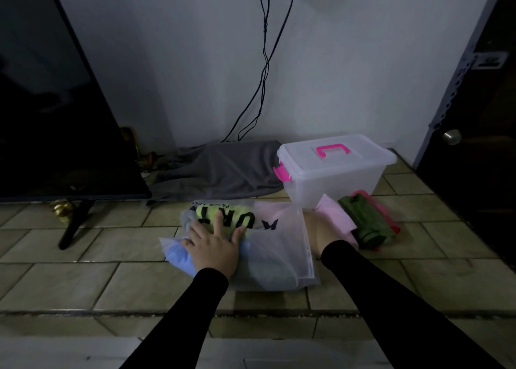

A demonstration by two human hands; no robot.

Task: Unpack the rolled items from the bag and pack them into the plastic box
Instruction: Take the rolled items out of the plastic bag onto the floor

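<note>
Black sleeves run forward to both hands over a tiled floor. The left hand lies flat with its fingers spread and straight, pressing down on the translucent plastic bag; it curls round nothing. Under its palm a pale blue roll shows through the plastic, and just beyond its fingertips sits a yellow-green roll, also inside the bag.

The right hand rests at the bag's right edge, touching a pink roll that lies outside on the floor. Its fingers are turned away from the camera, so I cannot tell whether it grips that roll or merely rests against it.

Just beside the pink one lies an olive green roll, with something red showing beneath it. Behind these two stands the clear plastic box, its lid on with a pink handle on top and a pink clasp at the side.

Farther back a grey cloth lies against the wall, black cables hang above it, and a dark television stands to the left.

Unpacking looks about half done: two rolls are out, at least two remain bagged, and none appears to be in the box. The next move probably calls for steadying the bag while drawing the remaining rolls out through its opening. The lid must come off before anything can be packed.
</note>
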